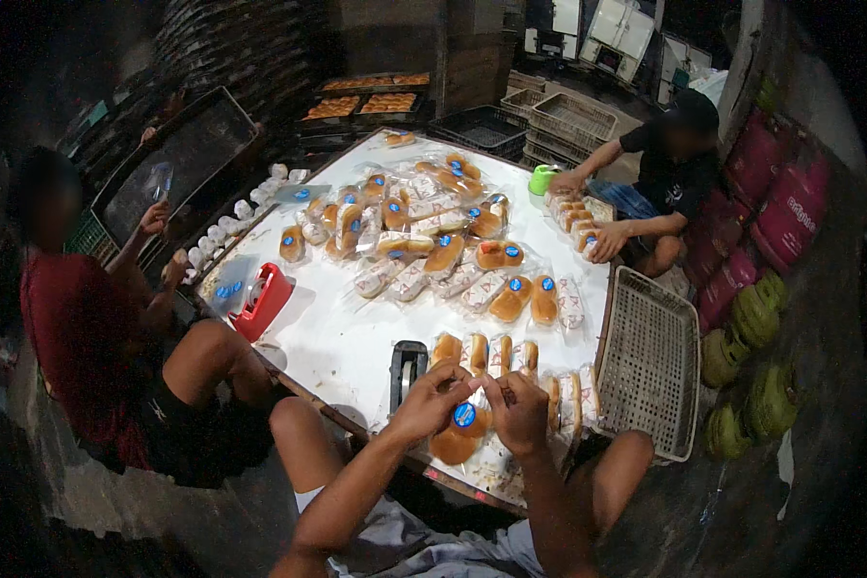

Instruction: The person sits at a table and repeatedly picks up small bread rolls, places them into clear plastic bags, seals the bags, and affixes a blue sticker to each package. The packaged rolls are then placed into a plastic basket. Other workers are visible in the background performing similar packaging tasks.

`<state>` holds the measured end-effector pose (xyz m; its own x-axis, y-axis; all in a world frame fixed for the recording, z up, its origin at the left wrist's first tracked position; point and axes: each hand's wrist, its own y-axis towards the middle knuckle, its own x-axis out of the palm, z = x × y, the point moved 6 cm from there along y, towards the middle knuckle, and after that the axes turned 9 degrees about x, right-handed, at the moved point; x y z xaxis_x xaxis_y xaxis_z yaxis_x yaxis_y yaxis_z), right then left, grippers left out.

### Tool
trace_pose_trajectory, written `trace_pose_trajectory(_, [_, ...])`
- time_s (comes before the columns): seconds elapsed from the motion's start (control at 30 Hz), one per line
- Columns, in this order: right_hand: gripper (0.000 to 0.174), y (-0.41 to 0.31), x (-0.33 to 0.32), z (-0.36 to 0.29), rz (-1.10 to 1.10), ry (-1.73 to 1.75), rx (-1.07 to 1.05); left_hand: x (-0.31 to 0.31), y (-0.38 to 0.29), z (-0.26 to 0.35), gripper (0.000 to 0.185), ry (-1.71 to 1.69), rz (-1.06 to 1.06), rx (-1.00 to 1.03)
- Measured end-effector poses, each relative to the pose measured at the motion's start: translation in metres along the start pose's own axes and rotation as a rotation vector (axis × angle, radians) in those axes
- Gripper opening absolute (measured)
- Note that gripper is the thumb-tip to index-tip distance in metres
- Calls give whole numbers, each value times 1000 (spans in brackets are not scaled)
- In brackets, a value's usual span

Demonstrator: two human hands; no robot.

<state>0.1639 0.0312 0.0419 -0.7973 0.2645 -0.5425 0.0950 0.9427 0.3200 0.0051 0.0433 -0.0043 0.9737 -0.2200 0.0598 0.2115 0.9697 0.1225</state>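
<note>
Near the table's front edge, my left hand (437, 401) and my right hand (518, 410) meet at the fingertips, pinching the gathered top of a clear plastic bag. In that bag a browned bread roll (456, 442) with a round blue sticker hangs or lies just below my fingers; which, I cannot tell. A black tape dispenser (407, 376) stands left of my left hand. Behind and to the right of my hands is a row of bagged rolls (500, 354), some in printed wrappers. A large loose heap of bagged rolls (412, 224) covers the middle of the white table (332, 347).
A red tape dispenser (261, 302) stands at the left. One co-worker sits there holding a clear bag (160, 180); another at the right back grips a row of rolls (572, 217). An empty plastic crate (649, 361) adjoins the right edge. Gas cylinders (773, 394) stand beyond.
</note>
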Motion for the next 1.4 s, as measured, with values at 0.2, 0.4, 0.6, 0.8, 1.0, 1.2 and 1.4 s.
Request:
trace_pose_trajectory(0.2, [23,-24,42,20,-261,544,374,-4,-7,18,14,440,154,311])
trace_pose_trajectory(0.4, [65,-31,90,-1,-767,1102,389,-29,-5,40,54,25,210,339])
trace_pose_trajectory(0.6, [60,-39,117,31,-502,1013,710,-56,-8,54,62,290,-66,256])
trace_pose_trajectory(0.8, [28,-79,192,61,-313,122,509,-89,-6,55,59,323,144,209])
trace_pose_trajectory(1.0, [27,-106,164,52,-424,218,96,-92,-5,50,64,477,106,152])
trace_pose_trajectory(1.2, [25,-58,88,50,-656,-91,222,-74,-5,49,69,697,-66,212])
trace_pose_trajectory(1.4, [31,-10,6,-35,-808,454,-44,-43,-8,39,77,761,-295,155])
